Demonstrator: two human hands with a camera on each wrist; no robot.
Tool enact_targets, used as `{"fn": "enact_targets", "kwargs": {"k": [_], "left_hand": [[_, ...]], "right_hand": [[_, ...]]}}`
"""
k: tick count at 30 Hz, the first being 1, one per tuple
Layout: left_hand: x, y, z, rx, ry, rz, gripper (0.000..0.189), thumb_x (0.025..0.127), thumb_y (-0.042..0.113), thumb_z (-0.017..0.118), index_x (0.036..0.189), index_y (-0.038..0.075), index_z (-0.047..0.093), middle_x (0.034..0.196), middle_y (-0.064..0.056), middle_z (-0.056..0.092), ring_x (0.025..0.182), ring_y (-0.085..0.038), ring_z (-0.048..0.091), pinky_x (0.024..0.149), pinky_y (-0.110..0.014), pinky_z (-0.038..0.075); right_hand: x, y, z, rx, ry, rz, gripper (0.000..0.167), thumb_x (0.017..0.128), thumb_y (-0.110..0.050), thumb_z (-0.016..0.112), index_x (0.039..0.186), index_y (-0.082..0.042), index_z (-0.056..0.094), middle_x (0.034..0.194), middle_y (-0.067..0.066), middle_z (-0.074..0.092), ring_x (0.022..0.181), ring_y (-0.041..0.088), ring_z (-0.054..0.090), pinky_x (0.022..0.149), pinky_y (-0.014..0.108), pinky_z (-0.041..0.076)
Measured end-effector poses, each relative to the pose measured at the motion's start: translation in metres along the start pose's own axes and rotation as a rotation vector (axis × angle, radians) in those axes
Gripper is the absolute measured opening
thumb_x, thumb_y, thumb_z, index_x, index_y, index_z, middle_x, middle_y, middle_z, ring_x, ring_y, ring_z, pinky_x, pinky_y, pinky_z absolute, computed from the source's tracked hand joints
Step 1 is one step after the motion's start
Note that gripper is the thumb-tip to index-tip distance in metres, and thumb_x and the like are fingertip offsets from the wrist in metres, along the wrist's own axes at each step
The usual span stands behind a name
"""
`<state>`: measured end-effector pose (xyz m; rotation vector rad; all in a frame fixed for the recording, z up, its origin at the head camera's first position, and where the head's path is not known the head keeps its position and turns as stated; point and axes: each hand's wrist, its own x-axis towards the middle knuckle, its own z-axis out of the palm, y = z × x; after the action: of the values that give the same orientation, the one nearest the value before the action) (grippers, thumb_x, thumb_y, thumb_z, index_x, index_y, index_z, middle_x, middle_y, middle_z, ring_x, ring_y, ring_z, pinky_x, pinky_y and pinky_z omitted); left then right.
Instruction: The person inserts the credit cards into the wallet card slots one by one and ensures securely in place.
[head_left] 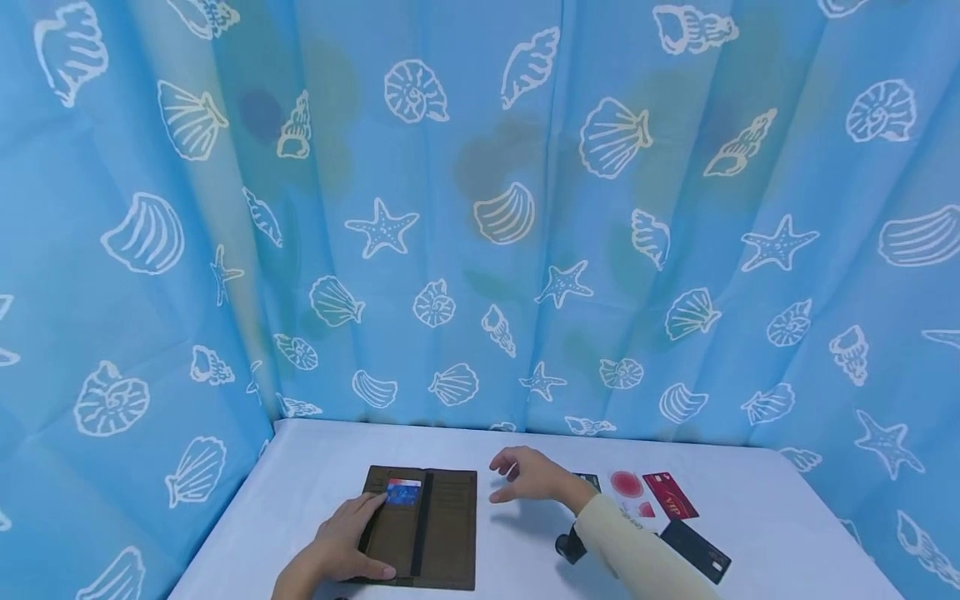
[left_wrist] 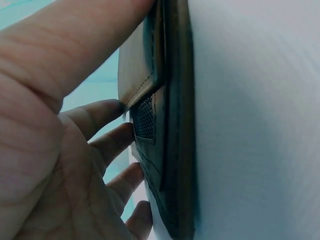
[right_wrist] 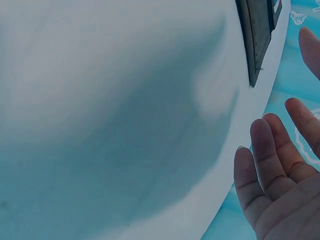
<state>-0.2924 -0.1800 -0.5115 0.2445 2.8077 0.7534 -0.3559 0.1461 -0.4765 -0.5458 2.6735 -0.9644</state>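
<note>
An open brown wallet (head_left: 450, 533) lies flat on the table, a dark strap running down its middle. In its upper left slot sits a blue card (head_left: 403, 493) with a red top edge. My left hand (head_left: 341, 537) rests on the wallet's left side, thumb near the bottom edge and fingertips by the card. Seen from the left wrist, those fingertips touch the wallet's edge (left_wrist: 172, 150). My right hand (head_left: 528, 475) hovers just right of the wallet, fingers loosely bent, holding nothing. The right wrist view shows its fingers (right_wrist: 262, 145) apart from the wallet (right_wrist: 257, 40).
Right of the right forearm lie a red VIP card (head_left: 671, 495), a white card with red circles (head_left: 626, 484) and a black card (head_left: 696, 550). Another dark card (head_left: 588, 480) is partly covered by the wrist. A blue shell-print curtain (head_left: 465, 250) hangs behind the white table (head_left: 330, 446).
</note>
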Motion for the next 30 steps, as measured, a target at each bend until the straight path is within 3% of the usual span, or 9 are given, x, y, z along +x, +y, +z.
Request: {"fn": "enact_targets", "kwargs": {"k": [5, 13, 30], "left_hand": [[0.0, 0.0, 0.003, -0.032, 0.003, 0.023, 0.109, 0.06, 0.05, 0.091, 0.148, 0.009, 0.041, 0.151, -0.019, 0.041, 0.14, -0.043, 0.034, 0.109, -0.072, 0.029], [-0.001, -0.01, 0.002, -0.031, 0.018, 0.019, 0.116, 0.055, 0.059, 0.09, 0.148, 0.008, 0.041, 0.151, -0.02, 0.041, 0.14, -0.043, 0.034, 0.108, -0.073, 0.029], [-0.006, -0.001, 0.002, -0.006, -0.003, 0.001, 0.111, 0.06, 0.048, 0.092, 0.149, 0.01, 0.039, 0.153, -0.019, 0.039, 0.141, -0.042, 0.033, 0.109, -0.072, 0.028]], "right_hand": [[-0.006, 0.013, -0.004, -0.004, 0.035, 0.007, 0.048, 0.079, -0.028, 0.084, 0.119, -0.01, 0.064, 0.115, 0.008, 0.064, 0.104, 0.024, 0.059, 0.088, 0.046, 0.057], [-0.011, 0.02, -0.012, 0.032, 0.028, 0.034, 0.051, 0.08, -0.03, 0.083, 0.123, -0.011, 0.063, 0.119, 0.008, 0.064, 0.106, 0.022, 0.059, 0.088, 0.044, 0.057], [-0.036, 0.06, -0.039, 0.153, 0.068, 0.098, 0.051, 0.085, -0.026, 0.079, 0.13, -0.01, 0.061, 0.124, 0.009, 0.063, 0.108, 0.021, 0.059, 0.092, 0.041, 0.057]]}}
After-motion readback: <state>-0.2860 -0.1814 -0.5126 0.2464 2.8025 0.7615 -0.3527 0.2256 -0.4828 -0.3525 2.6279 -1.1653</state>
